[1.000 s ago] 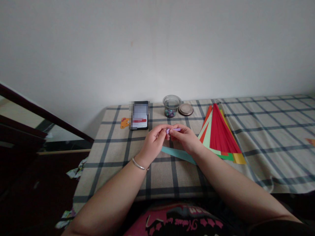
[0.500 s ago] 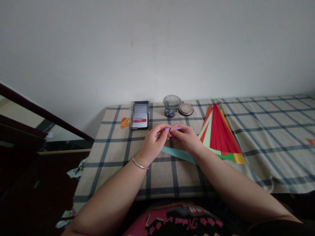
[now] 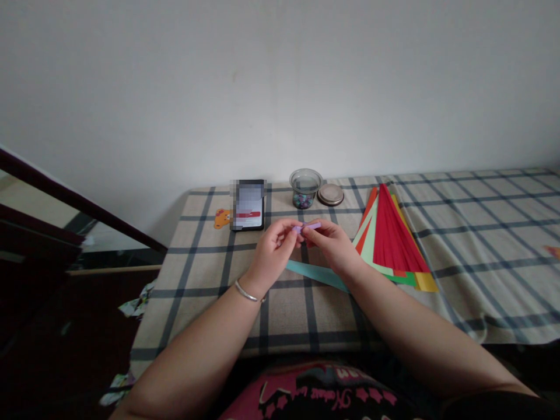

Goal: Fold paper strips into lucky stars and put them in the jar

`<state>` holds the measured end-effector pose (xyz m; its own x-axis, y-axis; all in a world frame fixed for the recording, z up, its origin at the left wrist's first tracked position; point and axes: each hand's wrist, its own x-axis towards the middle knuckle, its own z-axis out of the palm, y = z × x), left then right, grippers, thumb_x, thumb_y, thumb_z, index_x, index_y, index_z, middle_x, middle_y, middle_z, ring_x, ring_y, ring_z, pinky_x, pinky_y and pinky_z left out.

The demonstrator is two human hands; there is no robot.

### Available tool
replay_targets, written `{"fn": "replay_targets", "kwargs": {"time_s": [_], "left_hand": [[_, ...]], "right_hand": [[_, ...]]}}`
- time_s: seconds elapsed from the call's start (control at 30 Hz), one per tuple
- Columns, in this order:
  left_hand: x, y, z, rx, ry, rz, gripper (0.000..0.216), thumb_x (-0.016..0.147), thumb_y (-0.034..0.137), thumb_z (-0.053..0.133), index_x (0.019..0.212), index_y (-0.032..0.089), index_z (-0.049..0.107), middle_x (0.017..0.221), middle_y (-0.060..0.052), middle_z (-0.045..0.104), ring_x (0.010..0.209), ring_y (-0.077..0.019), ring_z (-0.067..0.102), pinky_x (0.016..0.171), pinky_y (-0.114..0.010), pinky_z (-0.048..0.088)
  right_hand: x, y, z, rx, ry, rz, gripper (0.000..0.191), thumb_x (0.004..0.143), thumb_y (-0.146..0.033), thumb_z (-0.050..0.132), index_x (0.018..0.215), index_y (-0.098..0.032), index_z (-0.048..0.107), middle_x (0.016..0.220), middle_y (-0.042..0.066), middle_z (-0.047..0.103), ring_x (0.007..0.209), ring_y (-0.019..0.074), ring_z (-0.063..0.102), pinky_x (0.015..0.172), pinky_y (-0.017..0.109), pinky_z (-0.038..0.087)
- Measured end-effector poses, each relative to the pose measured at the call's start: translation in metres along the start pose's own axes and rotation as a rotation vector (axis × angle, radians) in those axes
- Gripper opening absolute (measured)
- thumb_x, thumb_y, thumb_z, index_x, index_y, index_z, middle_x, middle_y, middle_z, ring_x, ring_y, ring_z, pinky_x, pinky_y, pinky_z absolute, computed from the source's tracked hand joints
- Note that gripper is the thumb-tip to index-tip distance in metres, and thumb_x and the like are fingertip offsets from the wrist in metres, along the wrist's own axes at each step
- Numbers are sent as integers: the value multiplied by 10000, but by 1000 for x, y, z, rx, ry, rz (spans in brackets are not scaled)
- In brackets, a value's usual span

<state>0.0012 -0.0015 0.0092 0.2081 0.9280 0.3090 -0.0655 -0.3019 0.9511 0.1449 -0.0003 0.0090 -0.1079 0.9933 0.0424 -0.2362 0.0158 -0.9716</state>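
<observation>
Holding purple strip btwn L/R fingertips.

No text can be read (shirt lettering unclear).

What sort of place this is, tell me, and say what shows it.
Probably a room in a home, though I can't be sure: a checked tablecloth runs up to a plain wall, with a phone and coloured paper strips on the cloth.
</observation>
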Motion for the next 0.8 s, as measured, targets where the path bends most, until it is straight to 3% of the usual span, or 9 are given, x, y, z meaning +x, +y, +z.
{"fn": "replay_targets", "kwargs": {"time_s": [0.4, 0.8], "left_hand": [[0, 3, 1, -40, 13, -21, 163, 868, 305, 582, 950, 169, 618, 820, -17, 654, 691, -100, 613, 667, -233, 528], [1, -4, -1, -261, -37, -132, 186, 836, 267, 609, 958, 158, 697, 748, -20, 674, 680, -109, 610, 680, -241, 515]], "right_hand": [[-1, -2, 0, 41, 8, 9, 290, 632, -458, 782, 678, -193, 676, 654, -11, 654, 613, 112, 554, 597, 261, 432], [-2, -2, 0, 134, -79, 30, 276, 650, -430, 793, 689, -189, 666, 632, -22, 648, 610, 103, 561, 587, 242, 413]]}}
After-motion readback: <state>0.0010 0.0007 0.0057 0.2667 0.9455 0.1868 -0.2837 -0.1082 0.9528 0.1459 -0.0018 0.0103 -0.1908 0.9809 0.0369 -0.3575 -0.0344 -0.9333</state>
